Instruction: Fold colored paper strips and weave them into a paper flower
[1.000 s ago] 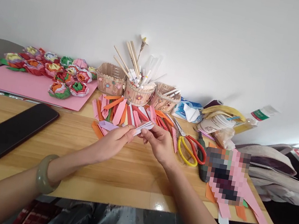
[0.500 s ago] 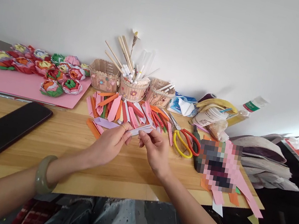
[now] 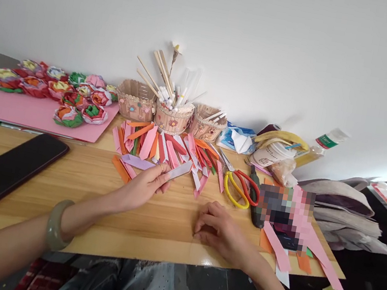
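Lavender-white paper, folded into a narrow strip, slants above the wooden table, held at its lower end by the left hand. Its long axis rises from the fingers toward the upper right, the free end pointing away from the person, toward the scissors' side. Thumb and fingers pinch it firmly; a green bangle circles that wrist.

Just beyond lies a loose heap of folded strips in pink, orange, red, green and lilac, pointing many ways. Nearer the person and to the right, the right hand is low over the table, well apart from the strip, its fingers curled inward; whether anything sits in its palm cannot be told.

Scissors with one yellow and one red handle lie beyond that hand, blades toward the heap. Behind the heap, three decorated baskets stand in a row, the middle one bearing wooden sticks. To the left, paper flowers rest on a pink sheet.
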Available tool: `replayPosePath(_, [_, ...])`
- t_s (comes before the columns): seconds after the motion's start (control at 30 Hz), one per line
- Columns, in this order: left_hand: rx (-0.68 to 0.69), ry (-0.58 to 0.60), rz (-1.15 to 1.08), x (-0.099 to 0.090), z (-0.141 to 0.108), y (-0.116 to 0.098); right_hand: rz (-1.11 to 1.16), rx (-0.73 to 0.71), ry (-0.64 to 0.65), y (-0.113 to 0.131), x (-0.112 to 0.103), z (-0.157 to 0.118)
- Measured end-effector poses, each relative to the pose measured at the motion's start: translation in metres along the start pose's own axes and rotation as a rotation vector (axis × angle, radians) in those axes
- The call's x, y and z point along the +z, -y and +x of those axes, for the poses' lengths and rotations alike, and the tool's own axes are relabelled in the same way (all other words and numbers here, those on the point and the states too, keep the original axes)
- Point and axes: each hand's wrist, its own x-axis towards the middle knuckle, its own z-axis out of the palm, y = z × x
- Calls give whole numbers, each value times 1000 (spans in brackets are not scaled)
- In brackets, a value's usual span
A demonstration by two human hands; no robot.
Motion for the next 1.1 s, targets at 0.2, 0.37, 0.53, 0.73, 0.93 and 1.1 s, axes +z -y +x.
replayPosePath(0.2, [-5,-45,-25,0,1,-2,-107,-44,-27,2,2,4])
replayPosePath(0.37, [40,-40,-51,-1,4,-8,-123,9,-18,-4,-1,-4])
replayPosePath(0.53, [39,-47,-64,-2,5,-10,-184,0,-11,-14,5,-2])
replayPosePath(0.73, [73,-48,-57,-3,5,-8,-163,97,-163,-16,10,5])
replayPosePath(0.93, [17,-72,-82,-3,6,-8,36,135,-326,7,-19,23])
replayPosePath(1.1, [-2,-139,-115,-2,7,-2,252,61,-413,19,-32,59])
